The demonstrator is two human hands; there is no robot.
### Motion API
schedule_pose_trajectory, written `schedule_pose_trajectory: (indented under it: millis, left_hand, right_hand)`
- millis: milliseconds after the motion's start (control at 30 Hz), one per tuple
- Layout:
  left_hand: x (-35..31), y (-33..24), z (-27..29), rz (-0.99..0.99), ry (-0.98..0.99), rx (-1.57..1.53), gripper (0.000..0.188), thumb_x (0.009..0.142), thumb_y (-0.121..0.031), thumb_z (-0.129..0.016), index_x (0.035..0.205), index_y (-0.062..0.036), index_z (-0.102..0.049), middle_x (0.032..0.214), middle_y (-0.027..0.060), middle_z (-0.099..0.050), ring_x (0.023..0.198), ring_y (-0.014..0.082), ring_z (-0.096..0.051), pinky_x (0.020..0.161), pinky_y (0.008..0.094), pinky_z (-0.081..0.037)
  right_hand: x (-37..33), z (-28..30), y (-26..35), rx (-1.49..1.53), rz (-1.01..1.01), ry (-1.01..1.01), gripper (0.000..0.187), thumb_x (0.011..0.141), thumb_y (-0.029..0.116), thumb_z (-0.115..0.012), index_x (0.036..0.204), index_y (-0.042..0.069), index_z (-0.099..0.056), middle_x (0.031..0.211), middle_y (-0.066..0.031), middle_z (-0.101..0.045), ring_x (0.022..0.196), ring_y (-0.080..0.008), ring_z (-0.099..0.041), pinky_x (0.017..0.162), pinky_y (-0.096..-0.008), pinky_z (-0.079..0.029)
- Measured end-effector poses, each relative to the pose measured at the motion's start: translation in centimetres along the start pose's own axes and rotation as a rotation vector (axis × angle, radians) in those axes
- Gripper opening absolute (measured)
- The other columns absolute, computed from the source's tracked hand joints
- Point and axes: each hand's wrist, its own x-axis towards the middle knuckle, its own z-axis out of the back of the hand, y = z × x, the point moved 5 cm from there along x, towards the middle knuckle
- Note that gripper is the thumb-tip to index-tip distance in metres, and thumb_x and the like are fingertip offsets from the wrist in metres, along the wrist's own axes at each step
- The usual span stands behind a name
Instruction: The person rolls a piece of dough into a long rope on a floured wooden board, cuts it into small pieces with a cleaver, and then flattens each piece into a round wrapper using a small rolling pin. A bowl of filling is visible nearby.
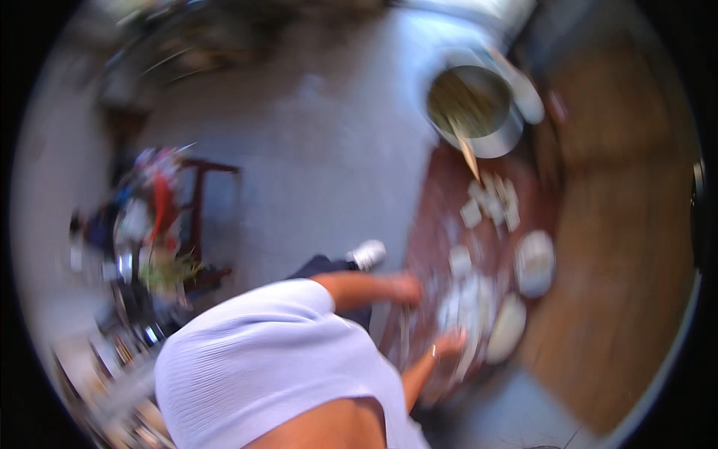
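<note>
The picture was very blurry, so many small things were hard to make out.

The person bent low over a dark red mat (437, 217) on the grey floor (314, 142). The left hand (404, 288) reached out at the near edge of the mat. Its fingers were too blurred to see, so I cannot tell if they were shut or loose, or if they held anything. The right hand (447, 344) was lower down, with a ring on one finger. It touched a heap of white dishes (467, 307), but I cannot tell if its fingers gripped one or just lay on them.

Just past the right fingers lay a pale oval plate (507, 329). A bit farther out sat a white round bowl (535, 262). Beyond the left fingers, well apart, lay a bunch of small white pieces (492, 200) on the mat. Farther still stood a big metal pot (475, 105) with something greenish inside and a wooden stick (465, 146) leaning out of it.

To the far side of the dishes from the fingers ran a brown wooden floor (621, 224).

Behind the left arm showed a white shoe (368, 254). The person wore a pale purple shirt (262, 359). Far off from both hands stood a dark red stand (202, 217) with a jumble of colourful things (146, 224) beside it.
</note>
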Motion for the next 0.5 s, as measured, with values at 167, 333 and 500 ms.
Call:
schedule_pose_trajectory:
  millis: [167, 333, 500]
  left_hand:
    - [1.5, -1.5, 3.3, 0.196, 0.085, -0.082, 0.019, 0.076, -0.016, -0.061, 0.094, -0.0147, -0.068, 0.108, 0.0078, -0.063, 0.107, 0.0286, -0.057, 0.093, 0.0447, -0.044]
    - [2.3, -4.1, 2.1, -0.244, 0.11, 0.304, 0.026, 0.075, -0.028, -0.068, 0.096, -0.0138, -0.065, 0.124, 0.0066, -0.054, 0.113, 0.0301, -0.052, 0.1, 0.0472, -0.038]
    - [3.3, -3.4, 2.3, -0.284, 0.002, 0.299, 0.054, 0.071, -0.044, -0.071, 0.11, -0.0108, -0.055, 0.136, 0.0122, -0.046, 0.121, 0.0336, -0.047, 0.105, 0.05, -0.034]
  right_hand:
    - [-1.6, 3.1, -2.1, -0.151, -0.074, 0.031, 0.044, 0.077, 0.015, -0.069, 0.117, 0.0, -0.059, 0.116, -0.0201, -0.06, 0.113, -0.0389, -0.053, 0.1, -0.0457, -0.041]
    - [-2.9, 4.4, -0.5, -0.12, -0.031, 0.028, 0.054, 0.077, 0.014, -0.071, 0.125, 0.001, -0.052, 0.129, -0.0193, -0.05, 0.121, -0.0391, -0.047, 0.102, -0.047, -0.038]
    - [-2.3, 3.1, 0.2, 0.021, 0.016, -0.015, 0.051, 0.074, 0.011, -0.071, 0.123, 0.005, -0.055, 0.124, -0.0162, -0.053, 0.116, -0.0371, -0.05, 0.099, -0.048, -0.039]
